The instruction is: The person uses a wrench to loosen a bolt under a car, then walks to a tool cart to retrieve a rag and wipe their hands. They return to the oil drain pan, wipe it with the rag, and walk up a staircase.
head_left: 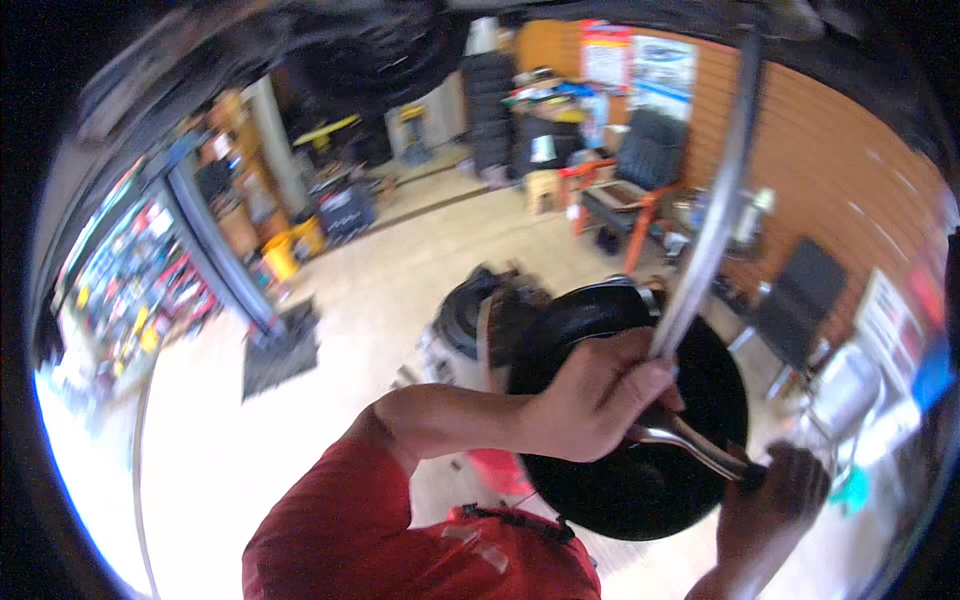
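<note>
While the black tire [640, 470] sits at about 5 o'clock, low in view, it's best kept steady. The long metal bar [705, 230] is gripped by the closed left hand [595, 400]; the right hand [775, 495] is wrapped round a lever [695, 448], so pressure should be eased in slowly.

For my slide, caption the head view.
In a workshop, left hand grips a long metal bar over a black tyre; right hand holds a lever.
</note>
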Demonstrator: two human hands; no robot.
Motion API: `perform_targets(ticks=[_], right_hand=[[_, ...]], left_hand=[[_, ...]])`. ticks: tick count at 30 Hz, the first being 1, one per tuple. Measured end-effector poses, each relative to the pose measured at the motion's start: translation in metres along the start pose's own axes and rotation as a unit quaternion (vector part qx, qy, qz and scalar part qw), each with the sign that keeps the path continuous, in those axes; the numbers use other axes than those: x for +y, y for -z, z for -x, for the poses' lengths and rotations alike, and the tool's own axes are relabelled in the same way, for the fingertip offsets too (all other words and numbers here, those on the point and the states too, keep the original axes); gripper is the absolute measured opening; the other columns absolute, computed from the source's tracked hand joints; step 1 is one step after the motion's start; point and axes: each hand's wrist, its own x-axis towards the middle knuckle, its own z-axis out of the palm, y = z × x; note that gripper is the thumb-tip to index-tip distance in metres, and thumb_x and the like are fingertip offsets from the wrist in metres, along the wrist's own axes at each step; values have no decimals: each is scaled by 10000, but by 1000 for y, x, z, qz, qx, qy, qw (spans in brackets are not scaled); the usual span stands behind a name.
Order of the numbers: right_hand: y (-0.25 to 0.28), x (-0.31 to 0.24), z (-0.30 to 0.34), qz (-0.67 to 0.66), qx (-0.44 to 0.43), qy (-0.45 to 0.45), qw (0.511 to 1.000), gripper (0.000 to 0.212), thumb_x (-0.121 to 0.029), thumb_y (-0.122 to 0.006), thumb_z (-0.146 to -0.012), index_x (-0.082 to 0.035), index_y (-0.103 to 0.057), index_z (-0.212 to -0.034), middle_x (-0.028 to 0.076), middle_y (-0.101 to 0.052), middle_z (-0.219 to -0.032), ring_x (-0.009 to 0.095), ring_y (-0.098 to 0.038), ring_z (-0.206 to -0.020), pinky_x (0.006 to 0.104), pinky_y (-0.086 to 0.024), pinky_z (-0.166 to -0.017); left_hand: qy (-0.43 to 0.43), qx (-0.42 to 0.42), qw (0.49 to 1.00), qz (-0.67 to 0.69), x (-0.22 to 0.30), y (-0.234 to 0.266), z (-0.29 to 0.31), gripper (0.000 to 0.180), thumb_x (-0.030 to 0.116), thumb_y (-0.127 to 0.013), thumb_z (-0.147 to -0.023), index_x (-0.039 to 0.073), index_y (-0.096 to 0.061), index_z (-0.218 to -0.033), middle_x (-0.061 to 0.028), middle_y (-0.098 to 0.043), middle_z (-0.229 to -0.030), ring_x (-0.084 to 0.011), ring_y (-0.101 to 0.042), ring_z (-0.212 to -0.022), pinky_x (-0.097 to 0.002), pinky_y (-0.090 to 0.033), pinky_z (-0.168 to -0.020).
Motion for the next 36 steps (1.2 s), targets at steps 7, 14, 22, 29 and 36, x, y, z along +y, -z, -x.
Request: perform_targets(ticks=[7, 14, 22, 29, 36], right_hand=[[23, -81, 39, -15, -46, 94, 994, 328, -264, -677, -763, -22, -574, -960, 144, -576, -882, 314, -543, -868, 435, -413, -818], [15, -210, 112, -96, -123, 250, 956, 404, -149, -671, -697, -27, -567, -1068, 161, -562, -1014, 342, -507, -1003, 488, -342, -958], [30, -454, 216, -435, -281, 462, 720, 87, -105, -569, -761, -66, -499, -795, 70, -471, -701, 225, -503, -631, 372, -417, -585], [31, -602, 293, -591, -141, 552, 571, 120, -138, -585, -764, -80, -493, -816, 27, -447, -648, 170, -476, -542, 319, -387, -478], [1, -770, 339, -603, -104, 639, 466, 86, -123, -576, -739, -60, -519, -745, 13, -414, -576, 143, -451, -517, 270, -353, -458]], left_hand=[[13, 92, 994, -50, 37, 47, 117, 437, 411, -424, -940, -19, -497, -908, -105, -605, -791, -177, -605, -751, -280, -478, -677], [15, 235, 964, -126, 65, 123, 297, 368, 296, -376, -960, -55, -485, -962, -149, -613, -847, -201, -612, -760, -300, -494, -685], [95, 434, 846, -295, 138, 174, 486, 492, 391, -344, -962, -44, -565, -902, -83, -617, -722, -122, -579, -607, -252, -465, -537], [110, 515, 744, -412, 197, 226, 622, 320, 254, -360, -948, -42, -481, -962, -162, -610, -819, -222, -614, -724, -385, -495, -731], [-59, 672, 733, -92, 272, 360, 701, 325, 386, -402, -957, 71, -449, -1022, -75, -472, -676, -179, -448, -535, -359, -418, -543]])
